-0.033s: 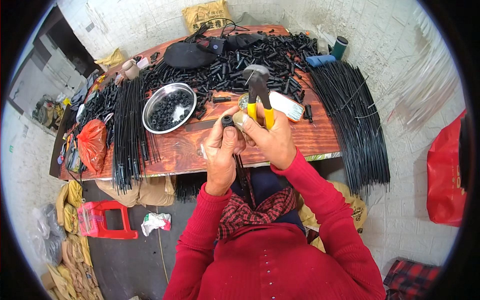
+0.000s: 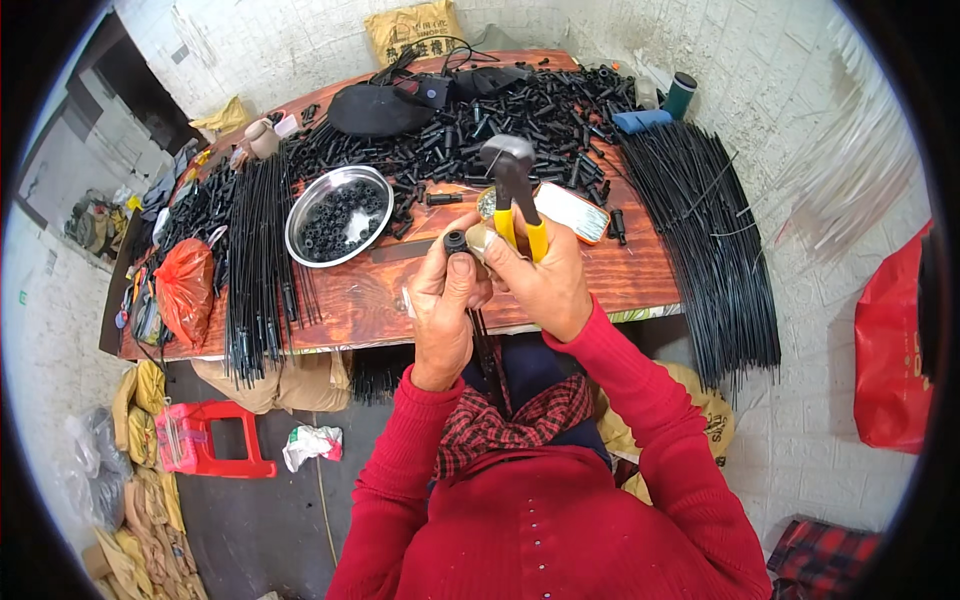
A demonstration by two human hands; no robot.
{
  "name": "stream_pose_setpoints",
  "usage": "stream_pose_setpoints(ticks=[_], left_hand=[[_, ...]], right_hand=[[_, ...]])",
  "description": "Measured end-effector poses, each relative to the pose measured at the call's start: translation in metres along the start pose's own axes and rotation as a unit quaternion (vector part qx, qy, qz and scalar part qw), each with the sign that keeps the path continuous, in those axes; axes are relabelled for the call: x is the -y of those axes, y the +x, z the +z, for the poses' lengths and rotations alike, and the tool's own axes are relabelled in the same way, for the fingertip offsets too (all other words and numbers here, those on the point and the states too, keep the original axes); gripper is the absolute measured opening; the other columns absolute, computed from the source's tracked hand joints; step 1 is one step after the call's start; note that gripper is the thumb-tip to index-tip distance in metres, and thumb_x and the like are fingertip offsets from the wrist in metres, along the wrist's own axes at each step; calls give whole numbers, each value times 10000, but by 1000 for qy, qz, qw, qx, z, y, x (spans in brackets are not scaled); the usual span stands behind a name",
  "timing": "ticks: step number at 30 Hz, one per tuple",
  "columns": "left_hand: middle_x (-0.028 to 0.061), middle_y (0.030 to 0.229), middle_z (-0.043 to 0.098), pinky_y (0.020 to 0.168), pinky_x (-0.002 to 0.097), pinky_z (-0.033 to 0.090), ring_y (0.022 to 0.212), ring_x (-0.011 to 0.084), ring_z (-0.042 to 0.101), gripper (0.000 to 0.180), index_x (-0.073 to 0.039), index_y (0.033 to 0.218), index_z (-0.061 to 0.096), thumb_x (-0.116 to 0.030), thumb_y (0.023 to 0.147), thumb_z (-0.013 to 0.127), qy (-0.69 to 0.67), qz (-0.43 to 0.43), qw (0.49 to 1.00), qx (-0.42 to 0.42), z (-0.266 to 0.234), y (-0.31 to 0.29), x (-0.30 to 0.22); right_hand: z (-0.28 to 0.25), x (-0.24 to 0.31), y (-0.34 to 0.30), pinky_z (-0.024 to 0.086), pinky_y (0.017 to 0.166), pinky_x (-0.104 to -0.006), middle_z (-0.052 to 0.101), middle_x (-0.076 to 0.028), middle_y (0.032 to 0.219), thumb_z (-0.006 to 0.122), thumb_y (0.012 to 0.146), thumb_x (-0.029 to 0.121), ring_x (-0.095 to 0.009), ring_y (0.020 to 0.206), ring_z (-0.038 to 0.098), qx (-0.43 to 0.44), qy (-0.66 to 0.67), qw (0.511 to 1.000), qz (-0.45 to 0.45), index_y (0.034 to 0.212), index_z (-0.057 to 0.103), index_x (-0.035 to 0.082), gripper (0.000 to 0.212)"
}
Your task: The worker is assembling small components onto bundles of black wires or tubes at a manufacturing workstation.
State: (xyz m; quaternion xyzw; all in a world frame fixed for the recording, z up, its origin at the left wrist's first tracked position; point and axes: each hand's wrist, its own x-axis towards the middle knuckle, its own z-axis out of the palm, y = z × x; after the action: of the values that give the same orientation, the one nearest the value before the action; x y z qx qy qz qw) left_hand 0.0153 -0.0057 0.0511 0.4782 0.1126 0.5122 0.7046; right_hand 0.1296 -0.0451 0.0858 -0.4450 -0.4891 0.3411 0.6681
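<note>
My left hand [image 2: 446,315] is closed around a black cylindrical rubber part [image 2: 455,242], its round hollow end facing up between thumb and fingers. Black cable-like strands [image 2: 489,362] hang below that hand toward my lap. In my right hand [image 2: 556,280] is a pair of end-cutting nippers [image 2: 511,165], dark head up and yellow handles in the palm. The right fingertips meet the left ones beside the rubber part, where a tan wrapping [image 2: 482,238] covers a right digit. What lies between the touching fingertips is hidden.
On the red-brown table [image 2: 400,290] stands a steel bowl [image 2: 293,240] of small black rings. Behind it lies a heap of black tubular parts [image 2: 450,140]. Bundles of black cables [image 2: 705,250] overhang the right and left sides. A white tray [image 2: 573,212] sits beyond my right hand.
The nippers' head has dipped slightly and looks a little blurred. My left hand and the rubber part have hardly moved.
</note>
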Motion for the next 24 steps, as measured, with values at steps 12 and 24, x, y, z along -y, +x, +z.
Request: stream_pose_setpoints(ticks=[12,24], left_hand=[[-9,821,456,539,188,260,603,32,321,573,58,1433,391,-313,1019,533,-55,0,997,58,-19,7,-1],[-30,705,370,502,202,254,555,34,294,496,21,1353,458,-348,1025,510,9,11,998,61,-18,3,0]], right_hand=[[-77,32,2,454,567,-231,589,-28,771,492,1027,285,-88,620,546,236,-113,922,287,1120,559,-4,310],[-79,58,5,524,752,-268,622,-60,945,505,1013,134,-116,824,623,362,-189,881,239,1208,526,-13,244]])
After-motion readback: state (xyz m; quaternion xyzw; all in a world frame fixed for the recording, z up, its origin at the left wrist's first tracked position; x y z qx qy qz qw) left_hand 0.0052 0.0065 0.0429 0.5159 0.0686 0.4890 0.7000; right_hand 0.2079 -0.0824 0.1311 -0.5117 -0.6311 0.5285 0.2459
